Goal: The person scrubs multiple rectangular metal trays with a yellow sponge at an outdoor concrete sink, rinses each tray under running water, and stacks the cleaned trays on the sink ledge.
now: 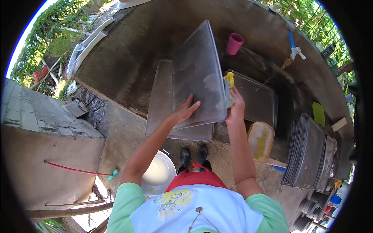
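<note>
A flat grey metal tray [198, 70] stands tilted up in front of me, over another tray [160, 96] lying flat. My left hand [184, 112] steadies it, thumb and a finger spread on its face; the rest of that hand's grip is unclear. At the tray's right edge, my right hand [236, 106] holds a yellow and blue-grey sponge [228, 90] against it. The tray hides part of the sponge. Beyond my right hand, one more tray [253, 96] lies in the concrete basin [131, 61].
Water runs from a tap [295, 54] at right. A pink cup [234, 43] sits by the back wall. Right of me are a plastic tub [260, 141], a stack of trays [306, 154] and a green plastic item [318, 113]. A bowl of cloudy liquid [157, 171] stands by my boots [185, 155].
</note>
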Motion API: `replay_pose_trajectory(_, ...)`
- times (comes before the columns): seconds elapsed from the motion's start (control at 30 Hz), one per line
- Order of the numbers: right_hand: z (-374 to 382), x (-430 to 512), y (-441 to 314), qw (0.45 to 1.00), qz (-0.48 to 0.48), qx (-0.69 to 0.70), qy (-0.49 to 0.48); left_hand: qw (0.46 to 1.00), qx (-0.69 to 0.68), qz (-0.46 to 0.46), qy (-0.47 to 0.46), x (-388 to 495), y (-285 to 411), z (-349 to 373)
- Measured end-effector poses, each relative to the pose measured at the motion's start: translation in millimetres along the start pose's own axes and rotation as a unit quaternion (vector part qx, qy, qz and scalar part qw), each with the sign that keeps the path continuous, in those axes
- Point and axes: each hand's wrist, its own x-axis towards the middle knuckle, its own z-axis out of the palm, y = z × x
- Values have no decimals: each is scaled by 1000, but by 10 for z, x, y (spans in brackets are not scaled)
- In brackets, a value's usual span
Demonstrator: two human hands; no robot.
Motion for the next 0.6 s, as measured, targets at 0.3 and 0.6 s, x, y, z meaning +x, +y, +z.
replay_pose_trajectory(0.3, 240, 244, 1823, 891, 13, -414, 187, 960, -271, 28, 57, -696, 807, -1367)
replay_pose_trajectory(0.6, -1016, 57, 1739, 654, -278, -679, -183, 916, -383, 7, 123, -150, -1495, -539)
